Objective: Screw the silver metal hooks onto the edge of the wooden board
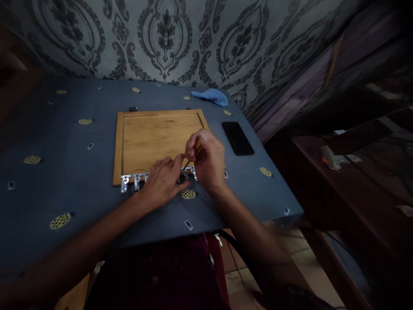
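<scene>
A framed wooden panel lies flat on the table, with a metal hook rail along its near edge. My left hand rests over the rail's middle and hides part of it. Its index finger reaches toward the screwdriver shaft, and the thumb lies below by a hook, bracing the rail. My right hand is closed around a thin screwdriver, whose dark shaft slants down to the rail near a right-hand hook. Most of its handle is hidden by the fingers, and the exact tip contact is hard to make out.
A black phone lies right of the panel. Behind it is a crumpled blue cloth. A blue pineapple-print cover spreads over the table, against a patterned curtain. To the right stands a dark red surface with a white-and-orange object.
</scene>
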Demonstrator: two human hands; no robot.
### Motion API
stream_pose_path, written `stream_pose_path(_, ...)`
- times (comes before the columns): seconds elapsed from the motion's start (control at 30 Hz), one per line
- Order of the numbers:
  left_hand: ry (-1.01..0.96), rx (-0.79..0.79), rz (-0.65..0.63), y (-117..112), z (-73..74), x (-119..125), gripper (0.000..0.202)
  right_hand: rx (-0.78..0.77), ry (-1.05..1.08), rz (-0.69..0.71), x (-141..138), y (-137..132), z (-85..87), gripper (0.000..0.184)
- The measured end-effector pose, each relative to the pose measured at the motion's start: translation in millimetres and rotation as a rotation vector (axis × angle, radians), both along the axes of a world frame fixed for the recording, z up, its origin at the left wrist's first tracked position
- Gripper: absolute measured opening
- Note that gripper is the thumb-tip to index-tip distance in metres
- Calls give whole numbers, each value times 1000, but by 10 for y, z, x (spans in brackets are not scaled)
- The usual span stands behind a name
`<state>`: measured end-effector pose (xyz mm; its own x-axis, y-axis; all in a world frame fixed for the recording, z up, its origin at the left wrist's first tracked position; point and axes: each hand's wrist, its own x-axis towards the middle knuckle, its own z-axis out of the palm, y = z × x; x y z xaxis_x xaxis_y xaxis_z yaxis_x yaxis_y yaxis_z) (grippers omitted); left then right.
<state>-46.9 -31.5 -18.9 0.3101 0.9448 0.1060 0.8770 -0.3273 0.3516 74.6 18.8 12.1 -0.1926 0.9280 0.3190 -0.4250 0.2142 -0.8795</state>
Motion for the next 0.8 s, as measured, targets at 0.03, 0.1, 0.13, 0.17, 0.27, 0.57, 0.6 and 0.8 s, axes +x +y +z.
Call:
stream_pose_path(0.03,-9,-4,0,0,4,0,45,-10,1,-35,-24,-1,6,37)
stream_pose_path(0.1,-24,-8,2,0,11,1,41,-19,-11,-94,-61,-4,22,48)
stream_pose_path(0.13,-27,-9,2,0,13,2,40,-17,-19,-114,-72,-6,30,52)
stream_pose_path(0.17,-26,-9,2,2,14,3,40,-16,-26,-124,-77,-5,38,55)
stream_pose_path(0.27,-17,-12,4,6,12,5,43,-25,-34,-71,-56,15,48,57)
stream_pose_path(0.57,-9,-40,17,3,27,8,54,85,-85,240,88,114,26,19)
stream_pose_path(0.6,-14,-47,16,1,36,9,54,83,-81,160,77,105,34,16)
stream_pose_path(0.8,-20,-58,7,-4,78,16,53,-33,-24,-296,-61,27,68,5)
